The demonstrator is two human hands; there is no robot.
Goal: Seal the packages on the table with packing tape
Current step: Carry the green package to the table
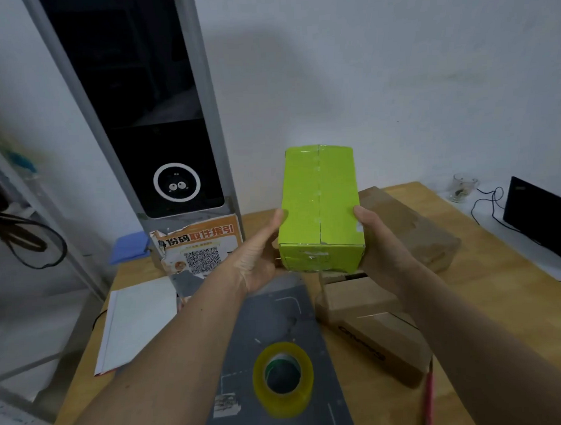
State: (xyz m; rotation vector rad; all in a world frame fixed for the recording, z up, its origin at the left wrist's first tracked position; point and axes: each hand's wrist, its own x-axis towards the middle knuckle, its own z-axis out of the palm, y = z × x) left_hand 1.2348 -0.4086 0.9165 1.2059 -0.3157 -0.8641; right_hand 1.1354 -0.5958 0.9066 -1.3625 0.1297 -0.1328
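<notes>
A lime-green box (320,207) is held up above the table between both hands, its flap seam facing me and glossy tape showing along the seam and the near end. My left hand (261,248) grips its left side, thumb on top. My right hand (377,240) grips the right side, thumb on the top edge. A roll of clear yellowish packing tape (282,377) lies flat on the grey cutting mat (277,312) near me. Brown cardboard boxes lie to the right: a long one (374,340) and a larger one (411,226) behind the green box.
A tall grey kiosk with a dark screen (160,137) and an orange QR poster stands at the table's far left. A white booklet (133,321) lies at the left edge. A red pen (429,395), a glass cup (462,186) and a black monitor (543,217) are on the right.
</notes>
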